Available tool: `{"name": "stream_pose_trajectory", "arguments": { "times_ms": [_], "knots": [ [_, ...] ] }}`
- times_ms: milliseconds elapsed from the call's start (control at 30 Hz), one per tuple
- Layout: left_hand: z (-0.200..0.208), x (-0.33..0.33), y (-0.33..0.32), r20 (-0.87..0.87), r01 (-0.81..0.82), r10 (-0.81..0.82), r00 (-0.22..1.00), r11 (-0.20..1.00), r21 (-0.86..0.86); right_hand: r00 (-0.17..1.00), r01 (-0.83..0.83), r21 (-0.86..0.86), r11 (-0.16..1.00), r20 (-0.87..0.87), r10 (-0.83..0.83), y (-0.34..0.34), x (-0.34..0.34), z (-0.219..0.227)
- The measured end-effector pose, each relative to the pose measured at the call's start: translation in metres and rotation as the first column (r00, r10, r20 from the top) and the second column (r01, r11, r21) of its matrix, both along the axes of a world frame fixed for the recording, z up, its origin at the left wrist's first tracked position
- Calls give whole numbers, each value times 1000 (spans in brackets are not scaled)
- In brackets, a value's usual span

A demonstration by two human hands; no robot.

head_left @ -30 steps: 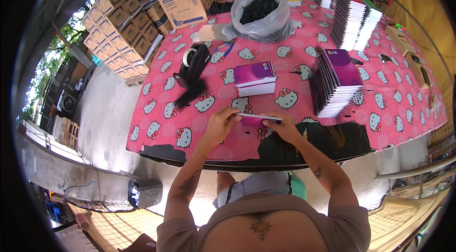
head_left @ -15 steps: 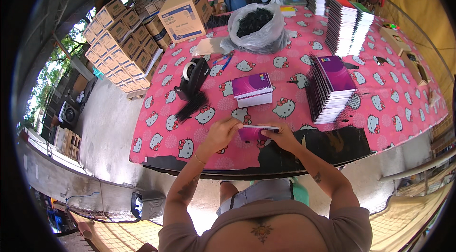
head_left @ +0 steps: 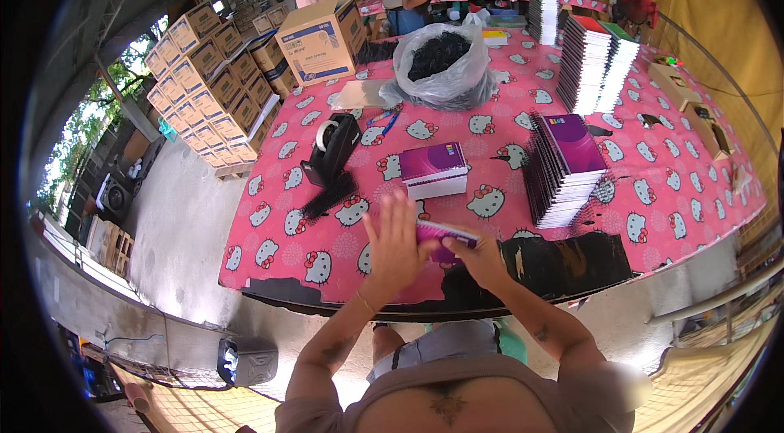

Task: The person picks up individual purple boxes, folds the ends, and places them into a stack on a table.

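Both my hands hold a purple notebook point(head_left: 445, 239) raised above the near edge of the pink patterned table point(head_left: 653, 204). My left hand point(head_left: 394, 247) has its fingers spread against the notebook's left side. My right hand point(head_left: 482, 257) grips it from the right and below. Just beyond lies a small stack of purple notebooks point(head_left: 433, 170). A longer row of purple notebooks with black spiral bindings point(head_left: 563, 168) stands to the right.
A black tape dispenser point(head_left: 331, 149) and a black comb strip point(head_left: 327, 198) sit at left. A clear bag of black coils point(head_left: 441, 62), a cardboard box point(head_left: 321, 37) and tall notebook stacks point(head_left: 592, 62) stand farther back. Stacked cartons point(head_left: 208, 82) line the left. Other people stand at the far table.
I have lifted the purple notebook off the table edge, and my left hand has opened flat against it. The view has tilted toward the table.
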State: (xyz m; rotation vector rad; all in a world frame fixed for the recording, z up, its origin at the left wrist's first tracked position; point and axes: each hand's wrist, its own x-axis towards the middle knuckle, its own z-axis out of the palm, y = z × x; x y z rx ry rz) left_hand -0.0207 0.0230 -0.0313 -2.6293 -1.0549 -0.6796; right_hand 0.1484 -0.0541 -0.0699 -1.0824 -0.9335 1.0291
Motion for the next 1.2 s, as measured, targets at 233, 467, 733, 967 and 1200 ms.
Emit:
{"name": "stream_pose_trajectory", "arguments": {
  "times_ms": [233, 467, 733, 967, 1200],
  "knots": [
    [30, 4, 14, 10, -83, 82, 997, 982, 172, 987, -68, -66, 996, 139, 77, -10, 0, 11],
    [-1, 1, -15, 8, 94, -95, 995, 994, 53, 998, -58, -54, 997, 18, 59, -14, -7, 6],
    [12, -5, -16, 106, 240, -230, 967, 966, -99, 976, -15, 61, 998, 219, 1, -18, -1, 16],
    [35, -14, 7, 232, 500, -454, 860, 839, -215, 927, -120, -46, 992, 352, 128, -22, 10, 26],
    [42, -14, 12, 168, 547, -521, 837, 794, -266, 942, -113, -62, 992, 310, 127, -25, 11, 21]
  ]
}}
